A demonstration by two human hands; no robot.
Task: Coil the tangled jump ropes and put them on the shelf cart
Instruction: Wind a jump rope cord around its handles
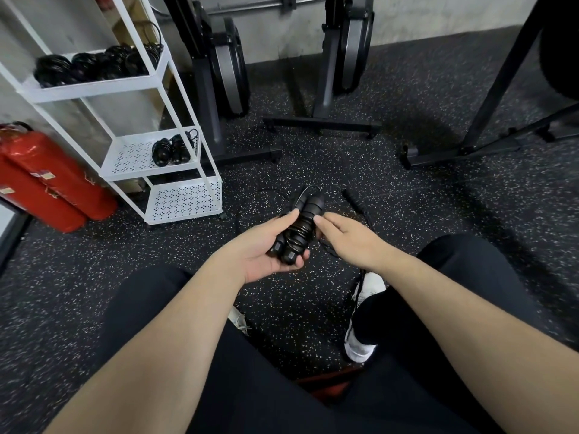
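Note:
A black jump rope, its cord wound round its two handles, lies in my left hand, which grips it from below. My right hand touches the bundle's right side with thumb and fingers; a cord end trails down under it. Another black jump rope lies loose on the floor just beyond, with cord loops to the left. The white shelf cart stands at the left. Several coiled ropes fill its top shelf and two coiled ropes sit on the middle shelf.
Red fire extinguishers lie on the floor left of the cart. Black exercise machines and a rack leg stand at the back. My knees and white shoes are below my hands on the speckled floor.

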